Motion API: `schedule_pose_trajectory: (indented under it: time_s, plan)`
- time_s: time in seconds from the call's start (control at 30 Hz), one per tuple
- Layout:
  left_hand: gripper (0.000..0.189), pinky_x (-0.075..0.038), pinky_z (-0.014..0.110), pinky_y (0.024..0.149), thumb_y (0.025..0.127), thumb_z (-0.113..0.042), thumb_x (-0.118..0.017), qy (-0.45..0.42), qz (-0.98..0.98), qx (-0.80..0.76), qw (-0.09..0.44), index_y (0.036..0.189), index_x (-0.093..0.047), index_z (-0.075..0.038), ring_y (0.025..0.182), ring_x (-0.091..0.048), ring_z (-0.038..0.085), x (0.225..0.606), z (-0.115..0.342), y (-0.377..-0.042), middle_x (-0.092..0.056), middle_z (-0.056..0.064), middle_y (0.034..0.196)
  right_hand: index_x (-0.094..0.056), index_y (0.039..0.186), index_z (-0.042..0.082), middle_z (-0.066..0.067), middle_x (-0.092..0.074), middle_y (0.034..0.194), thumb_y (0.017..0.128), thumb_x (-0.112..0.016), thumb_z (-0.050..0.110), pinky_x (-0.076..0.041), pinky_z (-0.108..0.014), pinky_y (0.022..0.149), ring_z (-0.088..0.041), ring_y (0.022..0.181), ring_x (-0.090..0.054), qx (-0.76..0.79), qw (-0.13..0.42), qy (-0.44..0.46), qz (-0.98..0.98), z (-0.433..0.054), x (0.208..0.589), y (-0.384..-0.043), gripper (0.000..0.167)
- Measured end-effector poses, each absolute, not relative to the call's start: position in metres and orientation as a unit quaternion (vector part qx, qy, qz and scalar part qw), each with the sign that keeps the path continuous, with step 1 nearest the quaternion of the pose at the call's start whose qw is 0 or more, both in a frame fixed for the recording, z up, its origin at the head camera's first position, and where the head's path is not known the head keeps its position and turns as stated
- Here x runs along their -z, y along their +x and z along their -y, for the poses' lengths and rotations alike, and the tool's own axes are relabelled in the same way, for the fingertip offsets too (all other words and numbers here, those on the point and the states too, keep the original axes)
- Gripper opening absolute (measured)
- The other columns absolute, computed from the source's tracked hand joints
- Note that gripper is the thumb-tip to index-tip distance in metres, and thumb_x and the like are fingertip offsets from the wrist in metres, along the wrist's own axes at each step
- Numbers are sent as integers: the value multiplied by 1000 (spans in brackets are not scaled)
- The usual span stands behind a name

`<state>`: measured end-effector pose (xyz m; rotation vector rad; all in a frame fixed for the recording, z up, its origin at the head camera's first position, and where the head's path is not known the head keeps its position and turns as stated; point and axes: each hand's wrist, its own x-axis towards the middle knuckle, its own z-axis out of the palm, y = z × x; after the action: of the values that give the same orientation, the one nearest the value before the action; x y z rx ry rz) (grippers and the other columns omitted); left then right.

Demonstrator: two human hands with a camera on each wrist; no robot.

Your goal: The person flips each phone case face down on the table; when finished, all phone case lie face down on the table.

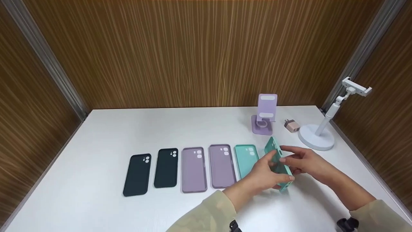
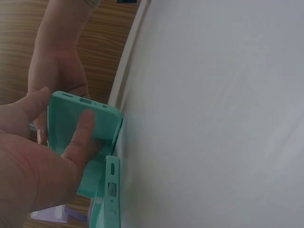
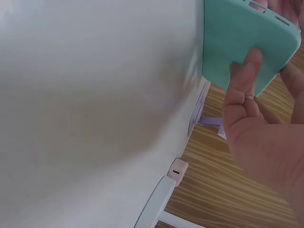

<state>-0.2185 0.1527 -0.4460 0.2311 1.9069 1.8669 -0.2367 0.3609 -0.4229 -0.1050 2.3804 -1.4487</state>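
A mint-green phone case (image 1: 284, 170) stands on its long edge, tilted, between my two hands. My left hand (image 1: 261, 174) grips it from the open inner side, thumb at the end with the port cutouts and fingertips against the inside, as the left wrist view shows. On the other side, my right hand (image 1: 305, 161) holds it with the thumb at the upper long edge and fingers against the smooth back (image 3: 228, 40). Just left of it, a second mint case (image 1: 245, 159) lies inner side up, partly covered by my left hand.
Further left in the row lie two purple phone cases (image 1: 193, 170) and two black ones (image 1: 136, 175). Behind stand a purple phone stand (image 1: 267, 108), a pink charger plug (image 1: 292, 126) and a white phone holder (image 1: 317, 138). Wood-grain panels enclose the white table (image 1: 80, 180).
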Motion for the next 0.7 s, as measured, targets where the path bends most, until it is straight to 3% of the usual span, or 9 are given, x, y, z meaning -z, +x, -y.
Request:
schedule_pose_trajectory:
  time_s: [0.37,0.57,0.7]
  plan:
    - [97,-65,44,71,84,0,-88,68,-678,-691,239,163,-42,-32,117,-66,32,445,-149,-219,-56,15,148,-31,164,-2,-18,-63,131,108,-63,32,-61,-35,86,-25,97,-70,540,203,-47,-816,-361,430,-239,73]
    - [98,-65,43,69,85,11,-80,57,-629,-730,261,164,-41,-32,102,-70,29,444,-147,-220,-58,17,144,-30,164,-3,-14,-68,130,110,-60,26,-61,-36,88,-27,101,-75,579,211,-65,-785,-364,434,-236,68]
    - [96,-65,43,71,86,10,-80,52,-627,-733,258,163,-42,-31,100,-71,27,444,-147,-219,-59,17,142,-32,163,-3,-12,-69,126,110,-61,26,-61,-36,89,-27,101,-75,585,211,-63,-780,-363,437,-235,67]
